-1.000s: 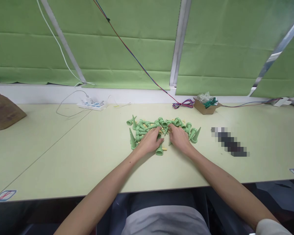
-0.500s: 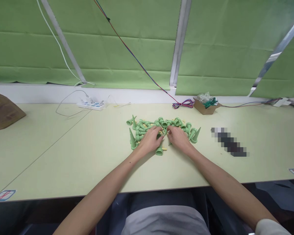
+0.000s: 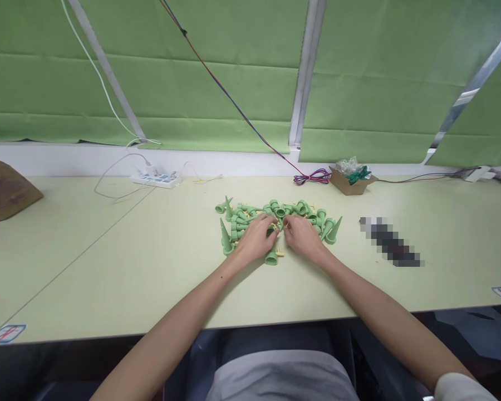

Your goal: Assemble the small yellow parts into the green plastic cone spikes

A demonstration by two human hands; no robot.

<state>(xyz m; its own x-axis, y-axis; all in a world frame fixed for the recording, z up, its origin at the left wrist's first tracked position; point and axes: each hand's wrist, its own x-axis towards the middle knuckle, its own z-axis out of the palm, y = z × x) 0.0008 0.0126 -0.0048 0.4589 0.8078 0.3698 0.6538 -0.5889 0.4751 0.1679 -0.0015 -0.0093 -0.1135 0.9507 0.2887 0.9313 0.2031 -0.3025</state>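
Observation:
Green plastic watering spikes (image 3: 225,238), cone-shaped with ringed caps, lie heaped on the table, with small yellow valve pieces among them. My left hand (image 3: 256,238) is curled at the near middle of the heap, thumb and fingers around a green spike that it mostly covers. Just below it, an open-ended green cap (image 3: 271,258) points towards me beside a yellow valve (image 3: 280,254). My right hand (image 3: 303,236) faces the left, fingertips pinched together close to it. Whatever small part lies between the right fingertips is hidden.
Behind the heap are a coiled red-and-blue wire (image 3: 312,177) and a small cardboard box (image 3: 350,185) with plastic and green material. A white power strip (image 3: 156,178) stands back left, a brown paper bag (image 3: 8,189) far left. A blurred dark object (image 3: 390,242) lies right.
My right hand has shifted slightly left, towards my left hand. A green tip that showed beneath it is out of sight now. My left hand stays in place.

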